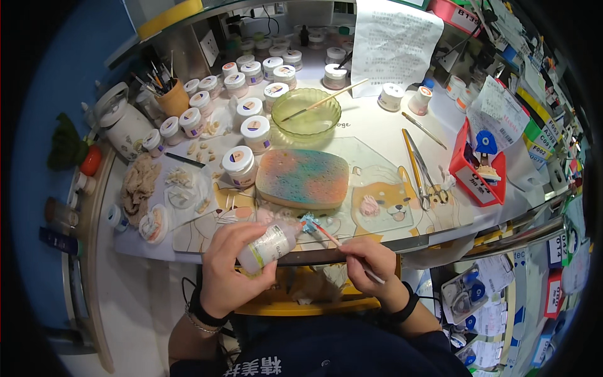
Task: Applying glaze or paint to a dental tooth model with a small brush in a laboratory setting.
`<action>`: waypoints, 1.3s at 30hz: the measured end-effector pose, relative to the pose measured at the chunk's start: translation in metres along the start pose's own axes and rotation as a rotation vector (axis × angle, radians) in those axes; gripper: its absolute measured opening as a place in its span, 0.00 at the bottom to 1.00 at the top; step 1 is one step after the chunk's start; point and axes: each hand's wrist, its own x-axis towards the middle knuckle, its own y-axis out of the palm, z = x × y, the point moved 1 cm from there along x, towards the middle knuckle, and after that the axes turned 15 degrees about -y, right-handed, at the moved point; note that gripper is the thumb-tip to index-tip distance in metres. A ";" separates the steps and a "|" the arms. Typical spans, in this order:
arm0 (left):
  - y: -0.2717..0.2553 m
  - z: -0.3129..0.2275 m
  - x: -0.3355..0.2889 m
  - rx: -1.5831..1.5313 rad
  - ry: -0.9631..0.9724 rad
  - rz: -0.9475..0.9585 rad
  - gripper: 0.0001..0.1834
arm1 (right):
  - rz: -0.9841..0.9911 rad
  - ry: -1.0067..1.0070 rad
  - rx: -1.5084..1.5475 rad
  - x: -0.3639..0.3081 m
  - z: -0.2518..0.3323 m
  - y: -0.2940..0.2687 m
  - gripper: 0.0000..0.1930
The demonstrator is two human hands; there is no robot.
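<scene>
My left hand [235, 261] is wrapped round a small clear bottle [269, 247] with a pale label, tilted with its mouth toward the right. In my right hand [370, 262], a thin brush [328, 236] with a red and white handle is pinched between the fingers. Its tip end is at the bottle's mouth, beside a small light-blue lump [309, 224]; whether the tip is inside cannot be seen. Just beyond both hands lies a speckled, multicoloured sponge [303, 178]. Behind it stands a green glass bowl [306, 129] with another brush [330, 98] across it.
Several white-lidded jars [239, 166] fill the left and back. A pot of brushes [171, 98] and crumpled tissue [141, 182] are at left, near a dental model [153, 225]. At right are forceps [424, 166] and a red bin [477, 173]. A paper sheet [396, 47] hangs behind.
</scene>
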 end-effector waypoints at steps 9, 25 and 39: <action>0.001 -0.006 0.008 0.047 0.011 0.033 0.25 | -0.050 -0.003 -0.003 -0.004 -0.003 0.001 0.11; -0.001 -0.008 0.012 0.073 0.017 0.040 0.25 | -0.020 0.047 -0.010 0.000 -0.002 0.002 0.12; -0.003 -0.005 0.009 0.044 -0.028 0.030 0.25 | 0.105 -0.084 -0.045 0.001 -0.004 0.001 0.13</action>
